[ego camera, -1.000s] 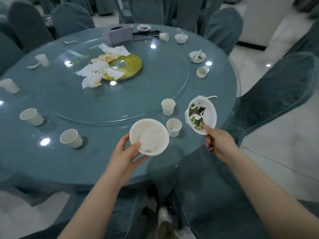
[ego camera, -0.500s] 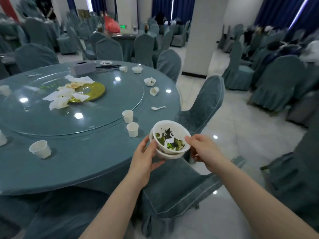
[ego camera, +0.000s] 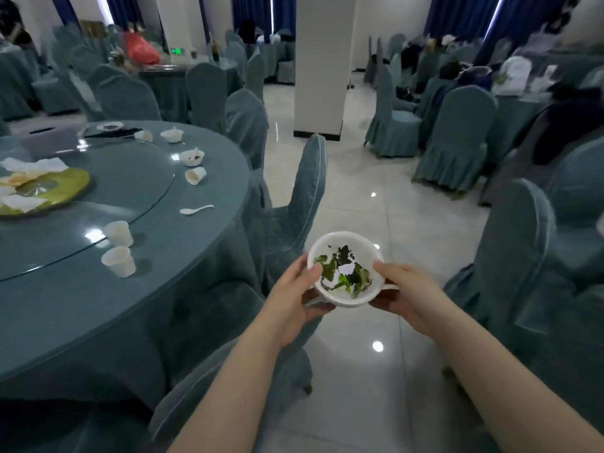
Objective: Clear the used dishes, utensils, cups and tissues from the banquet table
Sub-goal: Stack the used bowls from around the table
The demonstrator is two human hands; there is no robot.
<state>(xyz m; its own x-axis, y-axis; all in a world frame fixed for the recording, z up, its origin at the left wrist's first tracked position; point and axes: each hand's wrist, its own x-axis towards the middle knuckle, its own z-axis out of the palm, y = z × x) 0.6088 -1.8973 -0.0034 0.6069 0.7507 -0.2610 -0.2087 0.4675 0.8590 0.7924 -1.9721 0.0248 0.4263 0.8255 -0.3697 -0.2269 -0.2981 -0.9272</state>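
Observation:
A stack of white bowls point(ego camera: 354, 297), the top one holding green food scraps, is held over the floor to the right of the round banquet table point(ego camera: 183, 250). My left hand point(ego camera: 294, 295) grips the stack's left rim with thumb on top. My right hand point(ego camera: 405, 292) grips its right side. On the table stand two white cups point(ego camera: 118, 246), a white spoon point(ego camera: 195, 209), a tipped cup point(ego camera: 195, 175), two small bowls point(ego camera: 192, 157) and a yellow-green plate point(ego camera: 70, 186) covered with crumpled tissues point(ego camera: 36, 165).
A covered chair point(ego camera: 294, 217) stands right beside the table under the bowls, another point(ego camera: 516, 266) at the right. A white pillar point(ego camera: 322, 63) rises ahead. More covered chairs and tables fill the hall; tiled floor point(ego camera: 359, 354) lies between.
The dirty bowl went into the empty one, and both hands carried the stack away from the table to the right. My view swung right toward the hall.

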